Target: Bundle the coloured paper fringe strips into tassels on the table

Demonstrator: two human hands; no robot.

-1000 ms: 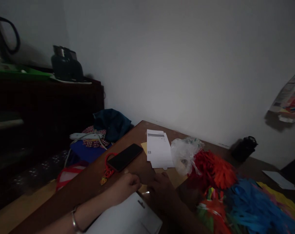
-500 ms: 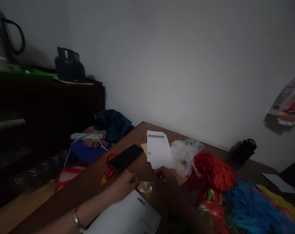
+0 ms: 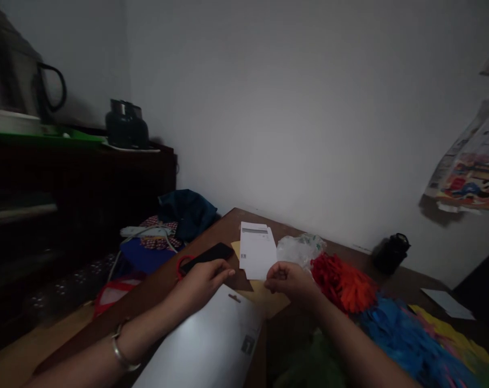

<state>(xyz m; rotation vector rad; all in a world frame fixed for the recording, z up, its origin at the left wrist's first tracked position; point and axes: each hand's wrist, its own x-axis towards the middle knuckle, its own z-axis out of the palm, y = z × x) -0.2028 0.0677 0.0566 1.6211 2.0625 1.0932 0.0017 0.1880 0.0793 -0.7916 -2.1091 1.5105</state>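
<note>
My left hand [image 3: 212,276] is held palm-down, fingers loosely stretched and empty, just above a dark phone [image 3: 209,255] with a red cord loop [image 3: 181,264]. Below that hand, a large white sheet or flat package [image 3: 204,345] with a hang slot fills the lower middle and partly covers the table. My right hand [image 3: 289,279] has loosely curled fingers with a gap between them; nothing shows in it. It hovers beside a stack of white printed cards [image 3: 258,252]. Tan paper [image 3: 268,307] lies beneath and between the hands.
On the brown table [image 3: 228,223] a clear plastic bag [image 3: 298,248] sits beside red-orange strips [image 3: 345,283] and blue strips [image 3: 410,328]. A black object [image 3: 391,253] and white paper [image 3: 448,303] lie at right. A dark cabinet [image 3: 86,183] stands left.
Both hands have risen from the tan paper and their fingers have loosened. My right hand has come into clearer light near the cards. The view has shifted slightly.
</note>
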